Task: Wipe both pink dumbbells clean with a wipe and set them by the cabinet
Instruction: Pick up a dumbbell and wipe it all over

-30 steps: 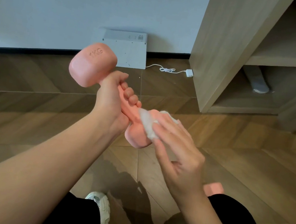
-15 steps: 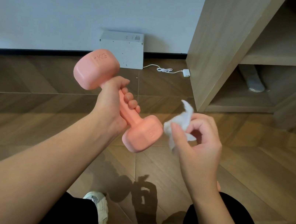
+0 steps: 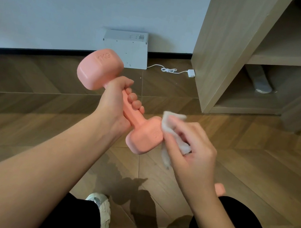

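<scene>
My left hand (image 3: 115, 100) grips the handle of a pink dumbbell (image 3: 99, 68) marked 1KG, held tilted in the air above the floor. Its lower head (image 3: 142, 138) points toward my right hand (image 3: 193, 146). That hand holds a crumpled white wipe (image 3: 170, 121) against the right face of the lower head. A small part of the second pink dumbbell (image 3: 219, 189) shows on the floor behind my right wrist; the rest is hidden. The wooden cabinet (image 3: 221, 46) stands at the right.
A white box (image 3: 125, 47) leans on the wall, with a white cable and adapter (image 3: 190, 73) on the floor beside the cabinet. A grey object (image 3: 259, 80) lies on the cabinet's bottom shelf. My shoe (image 3: 100, 204) and dark trouser legs are at the bottom. The floor is wood.
My right hand lifted the wipe off the lower dumbbell head, regripped it, and now presses it against the head's right face. The dumbbell stayed in my left hand, shifting slightly.
</scene>
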A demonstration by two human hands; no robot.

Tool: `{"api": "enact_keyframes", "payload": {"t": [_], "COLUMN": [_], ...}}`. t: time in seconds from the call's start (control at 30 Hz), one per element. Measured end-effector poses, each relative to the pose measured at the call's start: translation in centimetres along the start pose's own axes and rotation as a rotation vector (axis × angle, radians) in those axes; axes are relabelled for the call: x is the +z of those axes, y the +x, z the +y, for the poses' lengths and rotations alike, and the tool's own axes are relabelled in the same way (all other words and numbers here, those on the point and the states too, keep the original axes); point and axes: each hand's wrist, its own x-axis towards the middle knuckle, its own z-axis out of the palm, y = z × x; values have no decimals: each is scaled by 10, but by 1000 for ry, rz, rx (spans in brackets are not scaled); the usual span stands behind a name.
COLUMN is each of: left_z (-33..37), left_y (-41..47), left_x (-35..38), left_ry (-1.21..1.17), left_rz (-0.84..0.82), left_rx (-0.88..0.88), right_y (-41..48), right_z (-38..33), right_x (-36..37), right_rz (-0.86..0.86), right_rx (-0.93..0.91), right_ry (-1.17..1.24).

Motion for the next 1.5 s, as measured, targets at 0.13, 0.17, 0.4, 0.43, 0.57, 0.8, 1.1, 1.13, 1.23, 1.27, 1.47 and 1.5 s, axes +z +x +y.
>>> {"api": "enact_keyframes", "payload": {"t": [0.13,0.17,0.4,0.43,0.57,0.8,1.1,1.13,1.23,1.27,1.47,1.5], "left_z": [-3,-4,-2,-1,0,-1,-1,-1,0,1,1,1], "left_y": [0,0,-1,-1,-1,-2,-4,-4,-6,-6,-8,-8], "left_x": [2,2,2,1,2,3,3,3,3,3,3,3], "left_ry": [20,21,-4,-14,-28,-33,4,-5,-30,-35,-45,-48], "left_rz": [1,-2,-5,-1,9,-1,14,12,8,7,4,5], "left_rx": [-15,-18,-34,-38,-43,-58,10,9,9,14,17,10], "right_y": [0,-1,-10,-10,-10,-14,-19,-20,-18,-18,-19,-17], "right_z": [-6,-7,11,14,17,13,9,10,11,10,9,9], "right_x": [3,4,2,1,3,10,19,19,20,20,20,20], "right_rz": [92,63,-182,-187,-128,-134,-74,-65,-65,-74,-59,-78], "right_rx": [153,87,-262,-267,-159,-275,-210,-248,-77,14,-258,-245], "right_ry": [166,134,-155,-175,-151,-54,-41,-47,7,44,-9,-5]}}
